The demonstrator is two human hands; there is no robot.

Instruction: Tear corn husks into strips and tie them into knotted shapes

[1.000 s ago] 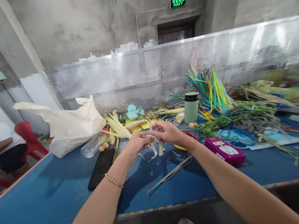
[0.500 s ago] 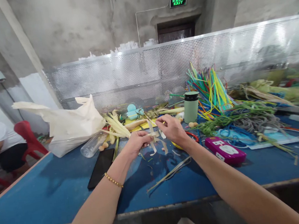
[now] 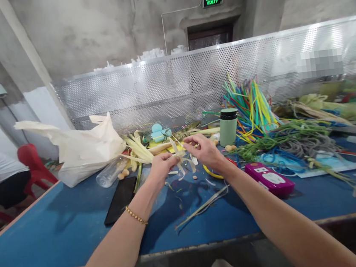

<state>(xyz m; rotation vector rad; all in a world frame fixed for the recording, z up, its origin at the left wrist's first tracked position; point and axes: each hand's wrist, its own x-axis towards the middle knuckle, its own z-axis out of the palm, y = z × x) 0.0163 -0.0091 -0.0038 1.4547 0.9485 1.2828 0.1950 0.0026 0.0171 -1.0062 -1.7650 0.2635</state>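
Observation:
Above the blue table (image 3: 63,232), both my hands work pale leaf strips (image 3: 181,161). My left hand (image 3: 162,166) is closed, pinching the folded strips from the left. My right hand (image 3: 204,150) pinches a strip end at the top right of the bundle, fingers curled. Loose strip ends hang down between the hands. A long pale strip (image 3: 202,205) lies on the table below them. A gold bead bracelet sits on my left wrist.
A black phone (image 3: 120,193), clear bottle (image 3: 110,173) and white plastic bag (image 3: 80,149) lie left. Green tumbler (image 3: 228,127), colourful straws (image 3: 248,104), a magenta box (image 3: 268,179) and green and grey cords lie right. A perforated metal screen stands behind. A seated person is at far left.
My right hand has moved up and to the right, drawing a strip end away from my left hand. The bundle has lifted slightly.

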